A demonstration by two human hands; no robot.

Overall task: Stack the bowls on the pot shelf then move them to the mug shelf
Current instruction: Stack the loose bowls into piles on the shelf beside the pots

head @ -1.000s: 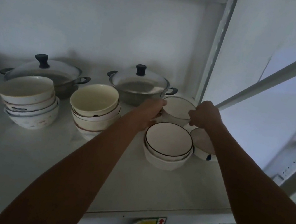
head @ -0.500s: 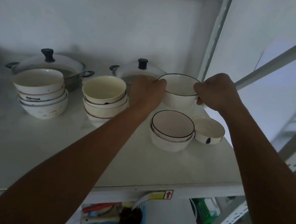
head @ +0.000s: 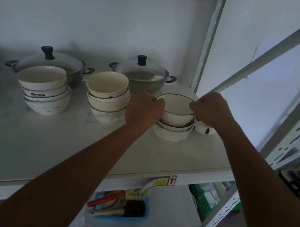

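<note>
A white ceramic bowl with a thin dark rim (head: 178,106) is gripped at opposite edges by the left hand (head: 143,110) and the right hand (head: 211,109), both closed on the rim. It is seated on a short stack of white ribbed bowls (head: 172,131) on the white pot shelf (head: 61,144), before a lidded grey metal pot (head: 141,76). A small white bowl with a blue spot (head: 204,129) is set just beside the stack.

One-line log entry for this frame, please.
phase: stacking | left hand, right hand: grip black-rimmed bowl | bowl on right stack | unstacked: blue-dot bowl
</note>
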